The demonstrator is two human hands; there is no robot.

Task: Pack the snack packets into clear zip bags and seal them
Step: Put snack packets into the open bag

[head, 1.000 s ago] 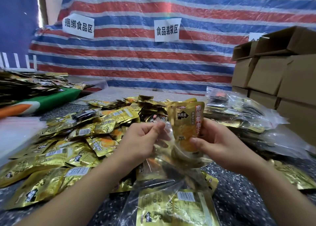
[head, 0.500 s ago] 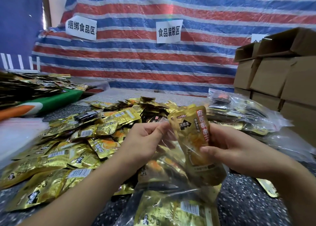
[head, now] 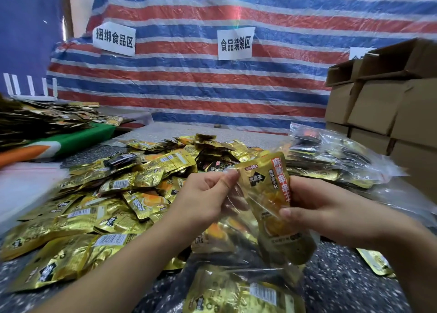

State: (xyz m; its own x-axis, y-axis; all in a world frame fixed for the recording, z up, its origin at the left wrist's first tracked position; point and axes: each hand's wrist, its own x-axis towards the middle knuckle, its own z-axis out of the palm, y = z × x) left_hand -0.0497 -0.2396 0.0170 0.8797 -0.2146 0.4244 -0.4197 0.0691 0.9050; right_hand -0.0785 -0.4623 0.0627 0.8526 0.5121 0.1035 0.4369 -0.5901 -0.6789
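1. The left hand [head: 203, 199] pinches the clear zip bag's [head: 238, 208] mouth; the right hand [head: 314, 208] grips a gold snack packet [head: 267, 194], partly inside.
2. Filled bags [head: 331, 156] lie far right.
3. Many loose packets [head: 99, 208] remain on the table [head: 343, 277]; the held bag looks unsealed.

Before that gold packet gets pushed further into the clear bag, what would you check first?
1. Bag mouth held open: the left hand pinches the clear zip bag at its edge: ok.
2. Firm grip on the packet: the right hand holds the gold snack packet: ok.
3. Packet started into the bag: lower end looks inside: ok.
4. Room left in the bag: cannot tell.
5. Zip strip free of wrinkles: cannot tell.
6. More packets handy: loose packet pile lies beside the left hand: ok.
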